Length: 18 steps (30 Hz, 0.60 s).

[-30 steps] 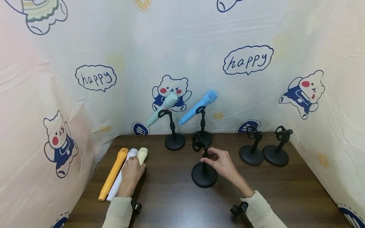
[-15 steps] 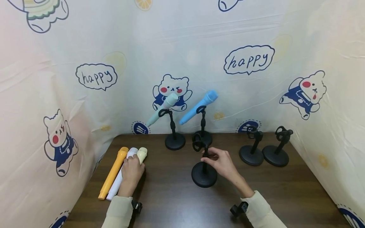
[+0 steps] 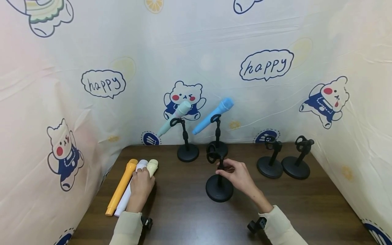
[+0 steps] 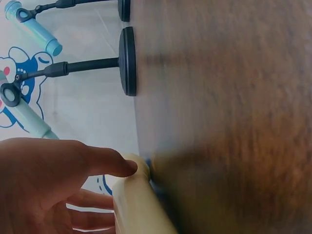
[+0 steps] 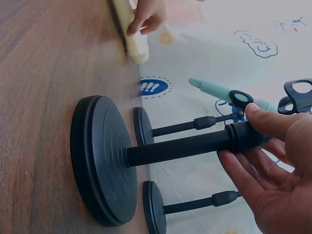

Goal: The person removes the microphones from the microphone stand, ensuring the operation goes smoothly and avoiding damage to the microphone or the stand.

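My left hand (image 3: 141,185) holds a pale yellow microphone (image 3: 152,165) lying on the table, thumb on one side and fingers on the other in the left wrist view. Beside it lie a white microphone (image 3: 123,200), partly under the hand, and an orange microphone (image 3: 121,187). With the fingers and thumb of my right hand (image 3: 240,177), I grip the upper pole of a black microphone stand (image 3: 219,190). Its round base rests on the table, and its ring clip holds no microphone. In the right wrist view the pole (image 5: 180,150) runs into my grip.
At the back, one stand (image 3: 188,152) bears a mint green microphone (image 3: 174,117) and another (image 3: 218,136) a blue microphone (image 3: 213,115). Two stands without microphones, one left (image 3: 270,166) and one right (image 3: 296,166), stand at the right. A printed cloth (image 3: 196,51) hangs behind the brown table (image 3: 183,217).
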Each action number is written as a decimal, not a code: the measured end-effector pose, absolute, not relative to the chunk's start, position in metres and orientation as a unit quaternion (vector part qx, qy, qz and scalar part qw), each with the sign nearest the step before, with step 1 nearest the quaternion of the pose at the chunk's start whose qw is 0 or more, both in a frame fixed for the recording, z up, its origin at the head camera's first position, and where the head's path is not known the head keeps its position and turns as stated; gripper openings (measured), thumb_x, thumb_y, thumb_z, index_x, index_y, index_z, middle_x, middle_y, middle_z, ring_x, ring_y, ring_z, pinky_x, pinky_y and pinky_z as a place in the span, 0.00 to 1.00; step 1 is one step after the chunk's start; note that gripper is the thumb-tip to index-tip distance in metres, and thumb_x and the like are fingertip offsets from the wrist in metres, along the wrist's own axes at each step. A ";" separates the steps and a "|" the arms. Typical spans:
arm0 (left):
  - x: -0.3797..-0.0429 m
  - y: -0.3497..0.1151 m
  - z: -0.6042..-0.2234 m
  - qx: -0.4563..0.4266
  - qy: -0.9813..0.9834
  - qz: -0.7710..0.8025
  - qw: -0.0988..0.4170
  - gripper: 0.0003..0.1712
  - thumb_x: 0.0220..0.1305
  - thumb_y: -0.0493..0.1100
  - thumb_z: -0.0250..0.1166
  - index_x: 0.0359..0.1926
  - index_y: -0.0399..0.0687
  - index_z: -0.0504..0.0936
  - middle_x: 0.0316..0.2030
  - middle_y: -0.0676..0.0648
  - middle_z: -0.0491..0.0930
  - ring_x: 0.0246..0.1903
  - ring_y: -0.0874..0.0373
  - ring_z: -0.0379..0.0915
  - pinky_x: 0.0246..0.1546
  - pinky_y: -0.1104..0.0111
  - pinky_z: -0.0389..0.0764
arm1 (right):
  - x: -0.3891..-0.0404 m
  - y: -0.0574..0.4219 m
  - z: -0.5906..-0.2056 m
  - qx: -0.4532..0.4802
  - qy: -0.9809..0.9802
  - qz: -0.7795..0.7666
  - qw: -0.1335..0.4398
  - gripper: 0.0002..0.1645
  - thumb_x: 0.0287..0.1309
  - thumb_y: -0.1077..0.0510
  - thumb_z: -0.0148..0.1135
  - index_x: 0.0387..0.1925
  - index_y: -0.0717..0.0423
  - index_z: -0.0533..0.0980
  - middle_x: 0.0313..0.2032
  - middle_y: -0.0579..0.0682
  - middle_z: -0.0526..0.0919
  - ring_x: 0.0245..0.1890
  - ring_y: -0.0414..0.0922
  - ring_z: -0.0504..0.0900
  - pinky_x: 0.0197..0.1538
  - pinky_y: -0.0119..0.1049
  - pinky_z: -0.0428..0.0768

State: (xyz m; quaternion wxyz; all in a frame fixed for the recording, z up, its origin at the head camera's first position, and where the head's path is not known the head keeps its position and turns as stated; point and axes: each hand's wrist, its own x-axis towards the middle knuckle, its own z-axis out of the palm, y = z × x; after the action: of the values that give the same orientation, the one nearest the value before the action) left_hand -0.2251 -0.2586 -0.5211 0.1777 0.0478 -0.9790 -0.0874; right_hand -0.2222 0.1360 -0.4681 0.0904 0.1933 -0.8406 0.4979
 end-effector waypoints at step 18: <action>-0.234 -0.200 -0.470 0.004 -0.954 -0.247 0.171 0.21 0.69 0.43 0.71 0.55 0.31 0.84 0.48 0.32 0.85 0.50 0.36 0.81 0.50 0.44 0.85 | -0.222 0.136 -0.469 0.192 -0.836 0.508 0.079 0.14 0.61 0.56 0.79 0.48 0.50 0.87 0.42 0.47 0.92 0.43 0.45 0.92 0.48 0.37 0.90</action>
State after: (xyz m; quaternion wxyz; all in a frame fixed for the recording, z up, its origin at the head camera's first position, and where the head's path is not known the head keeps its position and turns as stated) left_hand -0.2339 -0.1998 -0.4698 0.1707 0.0035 -0.9538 -0.2470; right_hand -0.2222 0.1359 -0.4689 0.0794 0.1921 -0.8361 0.5077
